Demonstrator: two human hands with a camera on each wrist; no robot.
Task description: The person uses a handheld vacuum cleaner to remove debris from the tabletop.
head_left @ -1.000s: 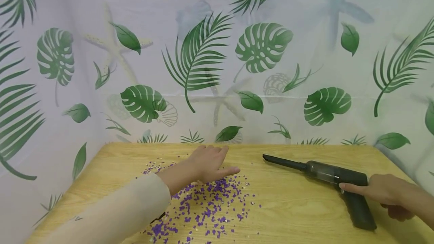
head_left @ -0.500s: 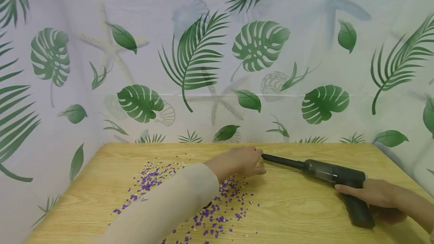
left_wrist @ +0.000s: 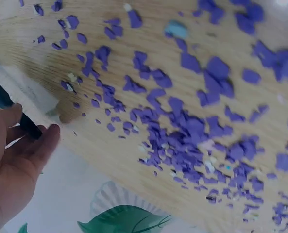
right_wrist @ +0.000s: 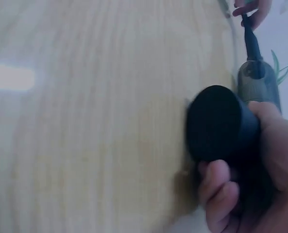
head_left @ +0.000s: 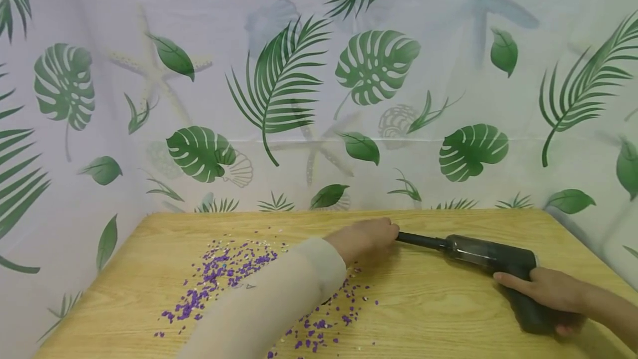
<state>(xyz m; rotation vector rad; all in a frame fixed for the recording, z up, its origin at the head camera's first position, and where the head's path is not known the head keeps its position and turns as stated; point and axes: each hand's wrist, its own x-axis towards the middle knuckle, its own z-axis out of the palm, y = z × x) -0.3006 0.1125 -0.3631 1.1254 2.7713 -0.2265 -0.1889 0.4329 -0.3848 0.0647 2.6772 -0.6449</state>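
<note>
A black handheld vacuum cleaner (head_left: 478, 251) with a clear dust chamber lies across the right of the table, its long nozzle (head_left: 421, 240) pointing left. My right hand (head_left: 558, 291) grips its handle; in the right wrist view the fingers curl round the handle behind its round end (right_wrist: 214, 126). At the nozzle's tip is my left hand (head_left: 366, 239), slightly blurred. The left wrist view has the tip (left_wrist: 29, 126) between the left thumb and fingers (left_wrist: 46, 145). Small purple scraps (head_left: 214, 267) lie scattered under and beside the left forearm, which hides part of them.
The wooden table (head_left: 433, 303) ends at a white curtain (head_left: 299, 98) printed with green leaves, starfish and shells. A few pale and blue bits, one of them light blue (left_wrist: 177, 29), are mixed among the purple scraps.
My left hand has moved right, from over the scraps to the nozzle's tip, and taken hold of it. The right hand keeps its grip on the vacuum cleaner, nearly in place.
</note>
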